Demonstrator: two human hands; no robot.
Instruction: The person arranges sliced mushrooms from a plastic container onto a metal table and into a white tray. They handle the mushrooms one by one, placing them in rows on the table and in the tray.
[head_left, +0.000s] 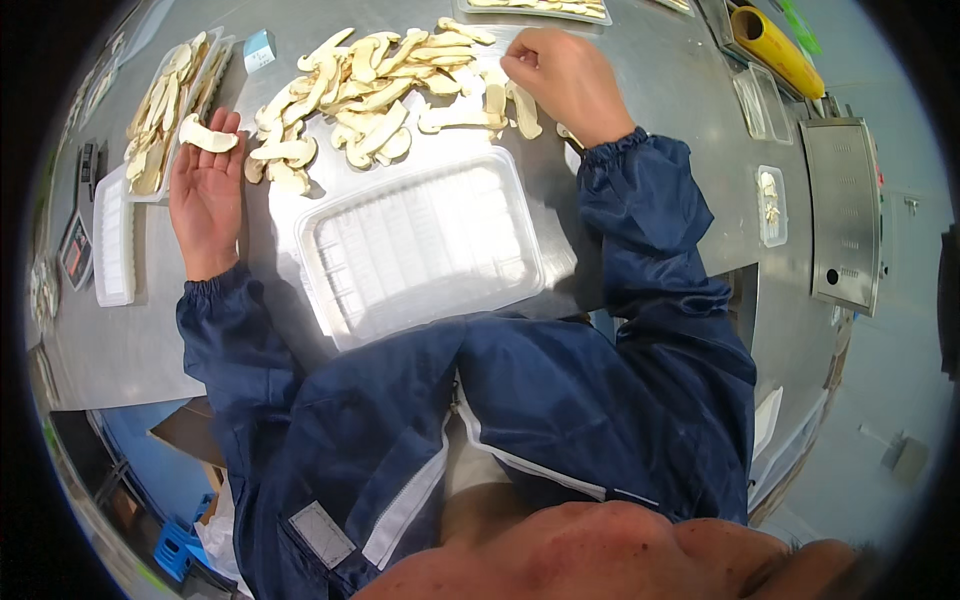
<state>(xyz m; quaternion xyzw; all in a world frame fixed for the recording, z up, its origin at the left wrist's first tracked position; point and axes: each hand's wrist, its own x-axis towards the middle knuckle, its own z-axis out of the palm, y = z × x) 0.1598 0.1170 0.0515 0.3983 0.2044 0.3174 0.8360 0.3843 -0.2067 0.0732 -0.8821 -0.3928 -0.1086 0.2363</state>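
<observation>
My left hand (206, 187) lies palm up at the left, with a mushroom slice (208, 136) resting across its fingers. Beside it stands a clear plastic tray filled with mushroom slices (161, 105). A loose heap of pale mushroom slices (375, 79) spreads over the steel table (555, 217). At the heap's right end, my right hand (566, 79) is held with curled fingers above a few single slices (523, 111); whether something is between its fingertips cannot be told. Nearest my body is a clear plastic tray (420, 247) with a ribbed bottom and no slices in it.
A small light-blue box (259, 51) stands behind the left tray. White trays (114, 240) and a digital scale (76, 251) are at far left. At right are a small tray with pieces (771, 206), a yellow roll (776, 52) and a metal housing (844, 217).
</observation>
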